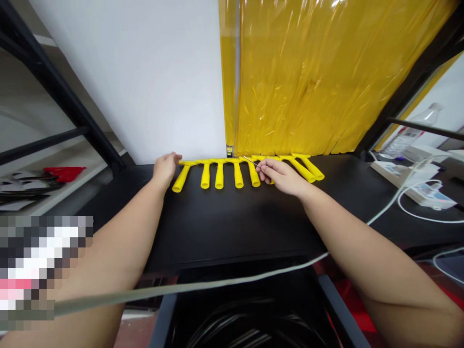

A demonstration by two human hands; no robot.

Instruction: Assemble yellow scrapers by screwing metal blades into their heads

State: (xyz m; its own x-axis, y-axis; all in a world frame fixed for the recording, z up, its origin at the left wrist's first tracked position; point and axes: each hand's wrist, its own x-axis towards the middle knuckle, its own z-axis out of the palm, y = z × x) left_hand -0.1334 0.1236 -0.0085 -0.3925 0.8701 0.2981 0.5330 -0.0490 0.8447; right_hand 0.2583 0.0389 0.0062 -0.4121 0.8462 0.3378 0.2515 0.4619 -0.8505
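Note:
Several yellow T-shaped plastic pieces (219, 176) lie in a row along the back of a black tabletop (232, 227). Their hollow round stems point towards me and their heads run along the back. My left hand (166, 168) is at the row's left end, its fingers closed at the head of the leftmost yellow piece (181, 179). Above the right half of the row, my right hand (277, 175) pinches a thin metal tool (251, 161), its tip pointing left over the heads. The tool's exact kind is too small to make out. My right hand partly covers one stem.
Behind the row stand a white panel (155, 82) and a yellow plastic curtain (308, 82). A pale cable (217, 286) crosses in front of the table edge. White power strips (416, 183) and a clear bottle (413, 130) are at right; black frame posts (68, 96) rise at the sides.

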